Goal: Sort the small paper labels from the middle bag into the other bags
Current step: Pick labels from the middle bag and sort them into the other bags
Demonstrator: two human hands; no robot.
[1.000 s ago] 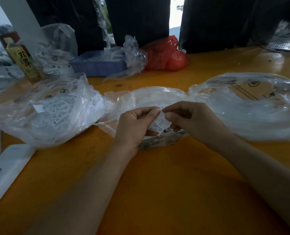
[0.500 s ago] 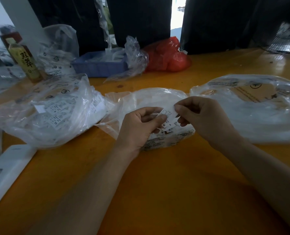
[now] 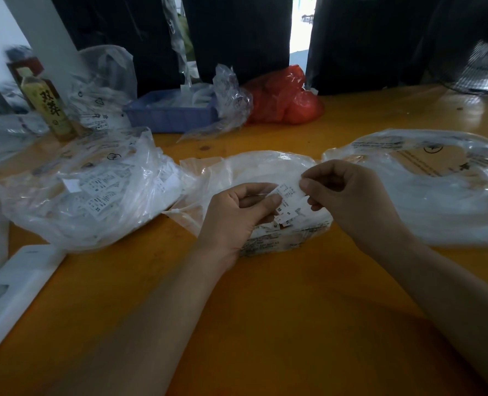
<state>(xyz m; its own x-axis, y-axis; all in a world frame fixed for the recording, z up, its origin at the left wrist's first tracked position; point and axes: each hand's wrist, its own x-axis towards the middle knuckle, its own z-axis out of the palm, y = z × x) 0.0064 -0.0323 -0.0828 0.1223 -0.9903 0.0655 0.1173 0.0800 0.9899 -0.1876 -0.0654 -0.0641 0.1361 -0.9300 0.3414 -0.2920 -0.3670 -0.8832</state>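
Pinching one small paper label (image 3: 290, 190) between them, both hands hover just above the middle bag (image 3: 254, 172) — the left hand (image 3: 237, 215) has its thumb and curled fingers closed on the label's left end, the right hand (image 3: 348, 198) nips the right end between thumb and forefinger. Below the label, a loose clutch of other labels (image 3: 284, 217) marked M and S sits against the left palm, over the bag's near edge. Whether the left hand is holding that clutch as well or only resting beside it is hard to tell.

The left bag (image 3: 88, 190) lies just beside the middle one and already holds many printed labels; the right bag (image 3: 425, 190) lies to the right, touching or nearly touching it, and looks almost bare inside. All three rest on the orange table (image 3: 265, 310).

The likely trouble is two thin labels clinging together, so that a pair goes into one bag as if it were a single piece. A size letter misread in this dim light would send the label to the wrong side. The loose clutch could also slip off the bag's edge onto the table when the hands part — the slack plastic gives it little support.

Farther off stand a blue tray (image 3: 171, 117), a red bag (image 3: 285, 101) and a bottle (image 3: 50, 108); a white device (image 3: 14, 290) lies at the near left.
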